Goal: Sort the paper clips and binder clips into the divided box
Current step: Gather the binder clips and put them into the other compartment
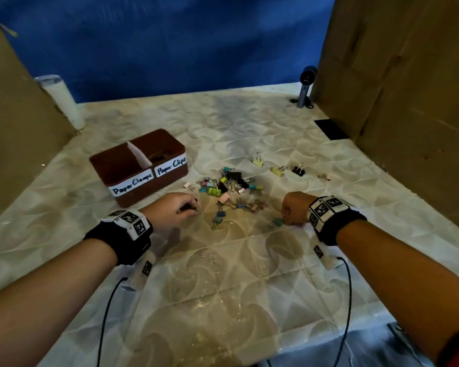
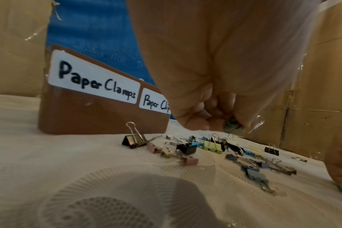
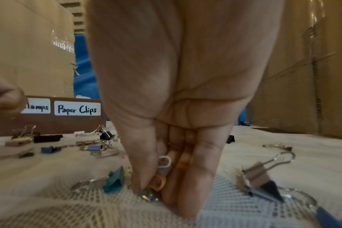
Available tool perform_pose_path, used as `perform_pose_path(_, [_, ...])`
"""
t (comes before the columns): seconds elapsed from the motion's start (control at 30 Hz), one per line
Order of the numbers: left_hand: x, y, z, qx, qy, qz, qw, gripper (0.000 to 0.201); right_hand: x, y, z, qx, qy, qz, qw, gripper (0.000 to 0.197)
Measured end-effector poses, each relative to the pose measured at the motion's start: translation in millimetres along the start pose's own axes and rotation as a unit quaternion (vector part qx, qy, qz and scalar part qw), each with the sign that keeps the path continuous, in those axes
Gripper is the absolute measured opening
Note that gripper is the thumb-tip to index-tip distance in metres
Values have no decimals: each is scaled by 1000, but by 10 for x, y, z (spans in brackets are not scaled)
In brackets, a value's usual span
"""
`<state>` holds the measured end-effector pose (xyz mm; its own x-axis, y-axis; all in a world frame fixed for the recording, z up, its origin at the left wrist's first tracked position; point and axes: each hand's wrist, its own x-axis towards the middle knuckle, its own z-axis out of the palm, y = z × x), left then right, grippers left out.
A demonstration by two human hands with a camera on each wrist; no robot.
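Note:
A brown divided box [image 1: 122, 168] stands at the left, labelled "Paper Clamps" and "Paper Clips" [image 3: 77, 108]; several paper clips lie in its right compartment. Coloured binder clips [image 1: 228, 185] are scattered on the white cloth to its right. My left hand [image 1: 194, 209] hovers just in front of the box, fingers curled round a blurred greenish clip [image 2: 231, 123]. My right hand [image 1: 289, 221] is down on the cloth, and its fingertips [image 3: 142, 182] pinch a bunch of paper clips [image 3: 163, 163], white, orange and silver. A teal binder clip [image 3: 115, 180] lies just left of them.
Cardboard walls stand on the left [image 1: 11, 128] and right [image 1: 395, 88], with a blue backdrop behind. A white cylinder [image 1: 61, 102] stands back left; a small device on a stand [image 1: 306, 86] and a black square [image 1: 330, 129] are back right. Another binder clip [image 3: 258, 177] lies right of my right hand.

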<state>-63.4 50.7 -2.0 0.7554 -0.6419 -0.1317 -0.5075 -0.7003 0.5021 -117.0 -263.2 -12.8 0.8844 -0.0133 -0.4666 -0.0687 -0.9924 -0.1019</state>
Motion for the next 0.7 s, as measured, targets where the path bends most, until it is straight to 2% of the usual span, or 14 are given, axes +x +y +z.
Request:
perform_pose_path(0.17, [-142,-201,-242,1,37,-1,999,11,21,-201,-126,-40,24,-7,999,40])
perform_pose_path(0.27, [-171,-300,-425,-7,60,-13,998,6,49,-398,-414,-20,62,-25,998,17])
perform_pose_path(0.33, [-154,-332,-513,-10,73,-15,997,5,112,-454,-586,-3,74,-47,996,18])
perform_pose_path(0.47, [-72,-287,-536,-11,76,-13,997,7,172,-398,-637,22,24,-48,998,15])
perform_pose_path(0.57, [-24,-202,-411,-3,54,-20,998,5,125,-265,-430,-1,-38,-41,998,18])
perform_pose_path(0.63, [48,-105,-309,-16,47,-19,999,9,77,-140,-269,-22,-43,-56,997,17])
perform_pose_path(0.7, [114,-16,-214,-34,48,-21,998,8,33,-51,-138,-13,-20,-71,997,17])
